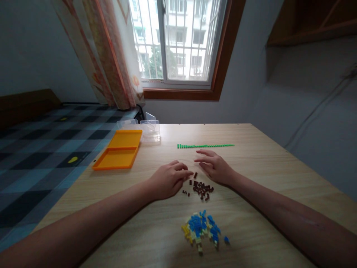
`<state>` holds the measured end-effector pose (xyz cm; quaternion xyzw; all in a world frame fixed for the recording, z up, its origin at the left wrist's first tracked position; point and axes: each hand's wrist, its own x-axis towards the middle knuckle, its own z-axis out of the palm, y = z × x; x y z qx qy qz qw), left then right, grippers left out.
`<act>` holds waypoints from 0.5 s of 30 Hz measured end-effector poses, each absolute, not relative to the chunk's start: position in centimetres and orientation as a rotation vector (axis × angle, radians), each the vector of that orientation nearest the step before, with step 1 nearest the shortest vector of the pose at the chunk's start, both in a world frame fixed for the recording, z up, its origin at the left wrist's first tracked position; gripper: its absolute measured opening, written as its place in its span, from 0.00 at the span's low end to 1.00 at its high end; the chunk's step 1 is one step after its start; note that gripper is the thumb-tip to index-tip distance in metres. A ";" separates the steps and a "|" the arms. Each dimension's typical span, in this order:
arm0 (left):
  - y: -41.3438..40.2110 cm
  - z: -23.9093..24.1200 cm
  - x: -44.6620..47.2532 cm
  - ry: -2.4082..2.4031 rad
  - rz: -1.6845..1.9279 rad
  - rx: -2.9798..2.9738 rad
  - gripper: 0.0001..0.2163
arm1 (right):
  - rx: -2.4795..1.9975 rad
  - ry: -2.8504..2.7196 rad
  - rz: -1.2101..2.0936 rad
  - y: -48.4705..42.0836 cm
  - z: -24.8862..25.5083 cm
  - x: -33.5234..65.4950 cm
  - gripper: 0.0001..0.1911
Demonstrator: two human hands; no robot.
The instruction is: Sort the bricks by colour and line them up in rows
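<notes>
My left hand (169,180) rests on the wooden table (264,163) with its fingers curled, the fingertips pinched beside a small dark brown brick (195,175). My right hand (214,166) lies just right of it, fingers stretched toward the left and slightly apart, holding nothing. Below both hands is a small heap of dark brown bricks (202,188). Behind the hands runs a long thin row of green bricks (205,146). Closer to me lies a pile of blue and yellow bricks (201,228).
An open orange case (119,150) lies at the table's left edge, with clear plastic boxes (145,128) behind it. A bed with a checked cover (41,149) stands to the left. A barred window (178,41) and a curtain (106,52) are behind.
</notes>
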<state>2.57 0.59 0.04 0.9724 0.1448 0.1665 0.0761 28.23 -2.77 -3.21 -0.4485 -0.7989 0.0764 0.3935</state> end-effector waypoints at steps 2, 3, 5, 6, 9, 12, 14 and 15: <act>0.7 0.1 2.8 0.374 0.473 2.936 0.18 | -1.166 -1.968 0.187 -2.8 -3.1 28.4 0.14; 0.7 0.1 2.9 0.331 0.460 2.955 0.18 | -1.179 -1.945 0.188 -2.9 -3.1 28.5 0.15; 0.8 0.2 3.1 0.271 0.434 2.997 0.18 | -1.199 -1.901 0.186 -3.0 -3.0 28.6 0.16; 0.8 0.2 3.2 0.273 0.422 3.018 0.18 | -1.207 -1.882 0.183 -3.0 -3.0 28.6 0.17; 0.9 0.3 3.0 0.453 0.416 3.057 0.16 | -1.223 -1.830 0.185 -3.0 -3.0 28.5 0.17; 1.9 0.3 2.4 0.769 0.409 3.061 0.14 | -1.224 -1.808 0.192 -3.0 -3.0 28.4 0.18; 3.1 0.4 2.1 0.970 0.373 3.028 0.15 | -1.220 -1.818 0.196 -3.1 -3.0 28.4 0.18; 3.8 0.5 2.0 1.018 0.351 3.009 0.14 | -1.220 -1.822 0.199 -3.1 -2.9 28.4 0.18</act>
